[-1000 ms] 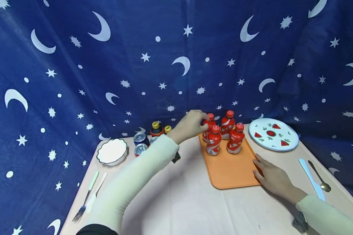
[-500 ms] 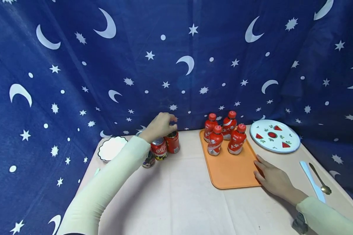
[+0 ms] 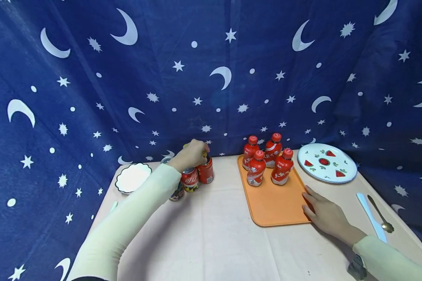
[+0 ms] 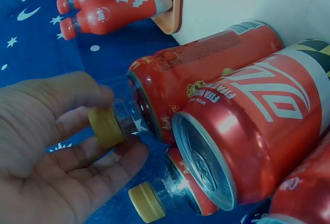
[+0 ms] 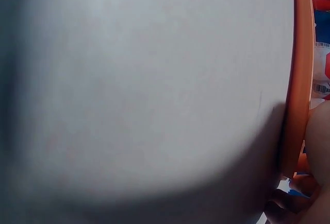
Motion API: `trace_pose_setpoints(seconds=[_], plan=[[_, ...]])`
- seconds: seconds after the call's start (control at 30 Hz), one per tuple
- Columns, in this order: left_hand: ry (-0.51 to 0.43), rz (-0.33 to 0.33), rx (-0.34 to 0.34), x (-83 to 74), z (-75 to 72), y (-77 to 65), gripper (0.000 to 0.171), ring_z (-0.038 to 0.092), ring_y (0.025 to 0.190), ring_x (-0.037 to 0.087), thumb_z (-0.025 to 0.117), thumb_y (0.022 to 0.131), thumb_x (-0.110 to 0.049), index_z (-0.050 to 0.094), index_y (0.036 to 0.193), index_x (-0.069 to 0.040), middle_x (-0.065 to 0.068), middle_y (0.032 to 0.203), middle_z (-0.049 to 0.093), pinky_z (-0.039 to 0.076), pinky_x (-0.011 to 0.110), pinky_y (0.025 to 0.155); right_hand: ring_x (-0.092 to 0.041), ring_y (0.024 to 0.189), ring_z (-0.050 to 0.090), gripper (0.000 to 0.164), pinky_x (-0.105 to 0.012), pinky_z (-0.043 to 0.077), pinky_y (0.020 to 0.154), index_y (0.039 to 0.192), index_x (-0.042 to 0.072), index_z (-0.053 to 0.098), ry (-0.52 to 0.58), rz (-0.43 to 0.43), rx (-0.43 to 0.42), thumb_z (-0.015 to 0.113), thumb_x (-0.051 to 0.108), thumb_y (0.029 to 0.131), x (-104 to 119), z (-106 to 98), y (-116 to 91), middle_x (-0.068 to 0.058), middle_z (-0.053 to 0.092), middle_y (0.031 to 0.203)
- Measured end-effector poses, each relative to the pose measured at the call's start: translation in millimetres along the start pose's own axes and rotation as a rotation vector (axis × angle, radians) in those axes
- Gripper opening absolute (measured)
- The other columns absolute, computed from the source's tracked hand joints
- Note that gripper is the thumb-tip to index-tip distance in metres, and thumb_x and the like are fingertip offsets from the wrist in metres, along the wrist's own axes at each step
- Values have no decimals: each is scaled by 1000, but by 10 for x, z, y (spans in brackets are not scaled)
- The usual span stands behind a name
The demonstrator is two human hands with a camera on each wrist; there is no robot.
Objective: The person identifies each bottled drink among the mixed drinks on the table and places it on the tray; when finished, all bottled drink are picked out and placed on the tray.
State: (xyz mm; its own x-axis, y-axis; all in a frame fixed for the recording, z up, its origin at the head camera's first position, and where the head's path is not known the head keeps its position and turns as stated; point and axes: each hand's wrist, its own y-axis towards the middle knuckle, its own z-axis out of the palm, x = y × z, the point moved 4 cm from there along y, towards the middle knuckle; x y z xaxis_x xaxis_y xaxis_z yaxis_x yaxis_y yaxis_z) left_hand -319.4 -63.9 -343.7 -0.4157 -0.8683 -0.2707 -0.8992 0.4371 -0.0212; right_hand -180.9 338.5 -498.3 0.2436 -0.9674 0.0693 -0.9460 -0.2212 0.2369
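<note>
In the head view my left hand (image 3: 192, 154) is at the back left, over a group of cans and bottles. The left wrist view shows its thumb and fingers pinching the yellow cap of a bottle (image 4: 124, 116) with a clear neck and red label. Beside that bottle are a red can (image 4: 247, 126) and another yellow-capped bottle (image 4: 170, 188). My right hand (image 3: 328, 214) rests at the right edge of an orange tray (image 3: 278, 210), fingers extended along the rim. Several red bottles (image 3: 256, 169) stand on the tray's back half.
A white scalloped dish (image 3: 133, 177) lies at the left. At the right are a watermelon-patterned plate (image 3: 327, 164), a pale blue knife (image 3: 371, 218) and a gold-coloured spoon (image 3: 381, 214). A starry blue curtain (image 3: 211, 78) hangs behind the table.
My left hand has moved left from the red bottles on the tray to the cans and bottles, then lowered and taken hold of a yellow cap. The right hand stays at the tray.
</note>
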Motion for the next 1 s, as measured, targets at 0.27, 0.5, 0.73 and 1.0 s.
trace_pose_setpoints(seconds=[0.27, 0.5, 0.73, 1.0], plan=[[-23, 33, 3, -32, 36, 73, 29, 59, 83, 14, 70, 74, -7, 67, 103, -3, 7, 99, 64, 51, 23, 63, -39, 114, 49, 52, -52, 45, 81, 124, 0, 54, 1, 8, 10, 59, 33, 85, -17, 9, -2, -17, 40, 139], [-55, -20, -26, -5, 71, 93, 29, 59, 79, 14, 73, 73, -10, 66, 101, -5, 5, 95, 64, 51, 24, 62, -39, 114, 48, 52, -52, 45, 81, 124, -1, 55, -6, 10, 14, 60, 33, 84, -18, 18, -3, -17, 40, 139], [-86, -43, -54, 7, 82, 91, 27, 58, 75, 15, 74, 71, -11, 65, 96, -5, 4, 87, 62, 50, 23, 57, -39, 115, 48, 53, -53, 44, 82, 125, -1, 54, -11, 8, 7, 60, 33, 84, -15, 39, -2, -18, 41, 138], [-80, -1, -62, -88, 73, 90, 30, 57, 79, 16, 75, 70, -11, 67, 98, -4, 4, 89, 63, 50, 23, 58, -40, 117, 46, 53, -54, 43, 84, 126, -1, 53, -11, 19, 30, 59, 32, 85, -8, 11, 8, -18, 39, 140]])
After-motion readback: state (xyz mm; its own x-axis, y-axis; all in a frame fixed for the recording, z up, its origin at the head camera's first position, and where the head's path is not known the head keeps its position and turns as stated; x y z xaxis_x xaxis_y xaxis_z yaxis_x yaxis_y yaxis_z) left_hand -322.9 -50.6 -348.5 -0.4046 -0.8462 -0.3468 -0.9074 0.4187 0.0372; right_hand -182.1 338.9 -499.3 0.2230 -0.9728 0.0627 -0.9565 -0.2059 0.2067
